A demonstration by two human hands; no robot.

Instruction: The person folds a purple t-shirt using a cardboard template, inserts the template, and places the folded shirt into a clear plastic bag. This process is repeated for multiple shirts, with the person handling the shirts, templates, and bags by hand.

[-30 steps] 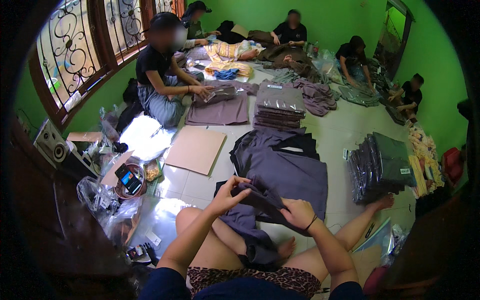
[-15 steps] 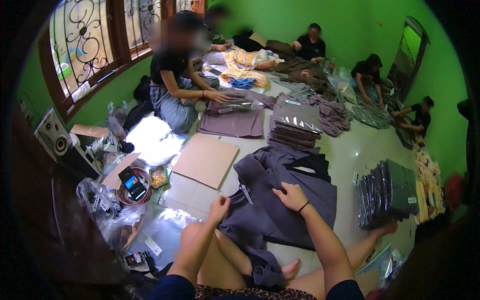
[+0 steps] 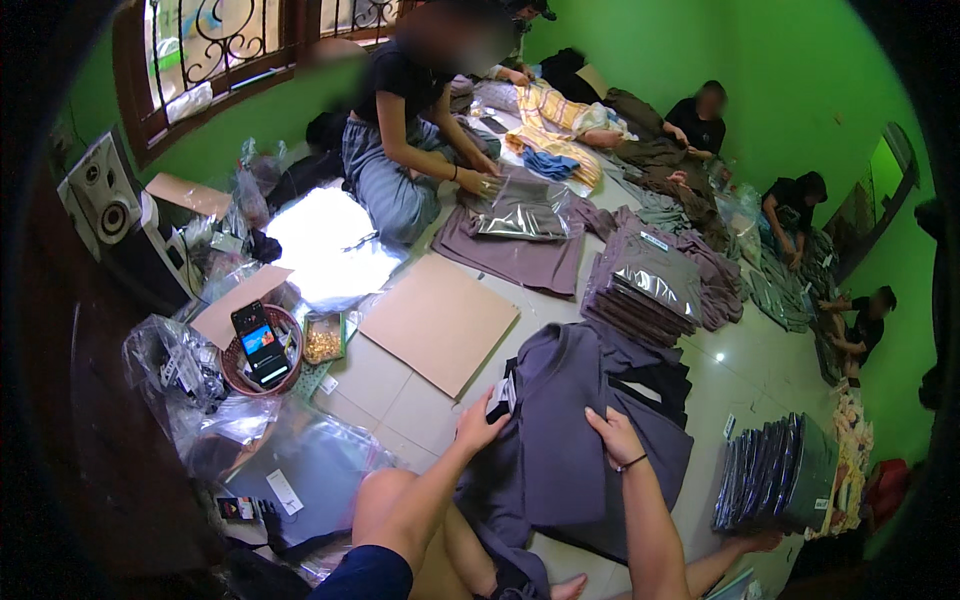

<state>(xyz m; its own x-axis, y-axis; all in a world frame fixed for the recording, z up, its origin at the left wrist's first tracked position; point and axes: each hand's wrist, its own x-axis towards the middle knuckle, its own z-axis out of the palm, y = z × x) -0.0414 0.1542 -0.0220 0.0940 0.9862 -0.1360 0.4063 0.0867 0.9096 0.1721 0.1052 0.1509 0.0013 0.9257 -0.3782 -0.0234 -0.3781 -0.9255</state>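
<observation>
A dark grey garment [image 3: 565, 440] lies partly folded on the floor in front of me, its kind unclear. My left hand [image 3: 483, 425] is closed on its left edge, beside a white label [image 3: 503, 393]. My right hand [image 3: 615, 437] pinches the cloth at the right side, thumb on top and fingers underneath. A lower part of the garment trails down over my legs. More dark cloth with a pale patch [image 3: 637, 391] lies under and behind it.
Beyond the garment are a cardboard sheet [image 3: 440, 322] and a stack of bagged clothes [image 3: 645, 280]. Another bagged stack [image 3: 775, 475] stands right. A basket [image 3: 270, 385] with a phone [image 3: 259, 345] and plastic bags [image 3: 300, 465] lie left. Co-workers sit around the cloth piles; one handles a bagged garment [image 3: 525, 205].
My left hand has moved onto the garment's edge by the label. The right hand keeps its grip, and the cloth between them is drawn straighter. The whole view has shifted.
</observation>
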